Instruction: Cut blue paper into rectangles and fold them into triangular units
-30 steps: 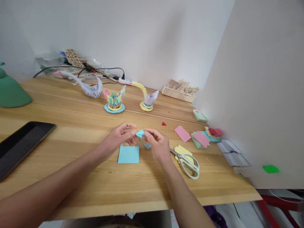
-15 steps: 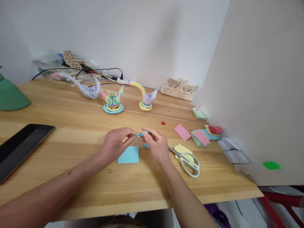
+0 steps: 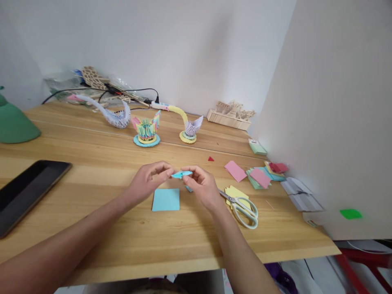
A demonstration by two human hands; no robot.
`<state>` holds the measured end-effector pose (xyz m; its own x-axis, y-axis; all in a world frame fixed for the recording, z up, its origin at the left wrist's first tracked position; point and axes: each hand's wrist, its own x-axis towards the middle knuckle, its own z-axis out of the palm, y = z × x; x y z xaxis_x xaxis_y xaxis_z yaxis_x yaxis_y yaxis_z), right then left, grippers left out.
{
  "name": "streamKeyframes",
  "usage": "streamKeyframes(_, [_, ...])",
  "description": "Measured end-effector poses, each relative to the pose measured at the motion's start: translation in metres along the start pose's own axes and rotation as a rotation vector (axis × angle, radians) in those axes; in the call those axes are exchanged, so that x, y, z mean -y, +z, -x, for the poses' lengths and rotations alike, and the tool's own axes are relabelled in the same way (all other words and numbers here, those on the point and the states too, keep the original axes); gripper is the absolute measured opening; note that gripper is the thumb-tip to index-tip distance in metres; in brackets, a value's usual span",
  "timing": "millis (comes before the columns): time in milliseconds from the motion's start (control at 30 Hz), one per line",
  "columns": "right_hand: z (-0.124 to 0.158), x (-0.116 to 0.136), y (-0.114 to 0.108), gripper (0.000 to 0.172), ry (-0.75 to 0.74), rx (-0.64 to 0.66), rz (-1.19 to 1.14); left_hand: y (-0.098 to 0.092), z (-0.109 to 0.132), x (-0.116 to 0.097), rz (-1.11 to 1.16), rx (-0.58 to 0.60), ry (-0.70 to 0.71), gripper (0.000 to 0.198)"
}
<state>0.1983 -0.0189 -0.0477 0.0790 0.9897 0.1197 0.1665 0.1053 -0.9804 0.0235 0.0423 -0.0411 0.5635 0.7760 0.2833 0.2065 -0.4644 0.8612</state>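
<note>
Between my two hands is a small folded piece of blue paper (image 3: pixel 181 174), held above the table. My left hand (image 3: pixel 152 178) pinches its left end with thumb and forefinger. At the right end, the thumb and fingers of my right hand (image 3: pixel 203 185) are closed on it. Below and to the left lies a stack of blue paper sheets (image 3: pixel 165 200). Another bit of blue paper (image 3: pixel 189 188) shows partly behind my right hand. Scissors (image 3: pixel 241 207) with pale handles rest on yellow paper sheets (image 3: pixel 236 193), right of my right hand.
Pink sheets (image 3: pixel 235 170) and a mixed paper pile (image 3: pixel 259 178) lie to the right, a red paper triangle (image 3: pixel 211 159) farther in. Folded-paper swans (image 3: pixel 118 118) and a paper basket shape (image 3: pixel 147 130) stand behind. A phone (image 3: pixel 30 190) and green lamp (image 3: pixel 16 122) are left.
My left fingers have opened a little and drawn back along the blue paper, so more of it shows. My right hand stays nearly in place.
</note>
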Motion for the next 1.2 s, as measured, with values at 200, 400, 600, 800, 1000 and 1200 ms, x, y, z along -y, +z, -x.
streamKeyframes(200, [0.003,0.007,0.003,0.021,-0.108,0.023,0.247,0.002,-0.004,0.002,-0.076,0.013,-0.018,0.016])
streamKeyframes(400, [0.004,0.008,0.005,0.022,-0.157,0.014,0.34,0.006,-0.002,0.009,-0.219,0.008,0.052,0.013])
streamKeyframes(600, [0.005,0.008,0.006,0.025,-0.179,0.019,0.335,0.011,-0.002,0.005,-0.074,0.009,-0.026,0.006])
streamKeyframes(800, [0.005,0.004,0.007,0.035,-0.174,0.056,0.235,0.015,-0.004,0.006,0.297,0.075,-0.163,0.03])
streamKeyframes(1000, [0.002,0.0,0.009,0.03,-0.125,0.032,0.141,0.016,-0.004,0.006,0.385,0.112,-0.17,0.04])
streamKeyframes(1200, [0.003,0.001,0.01,0.027,-0.127,0.006,0.151,0.016,-0.003,0.006,0.243,0.07,-0.114,0.041])
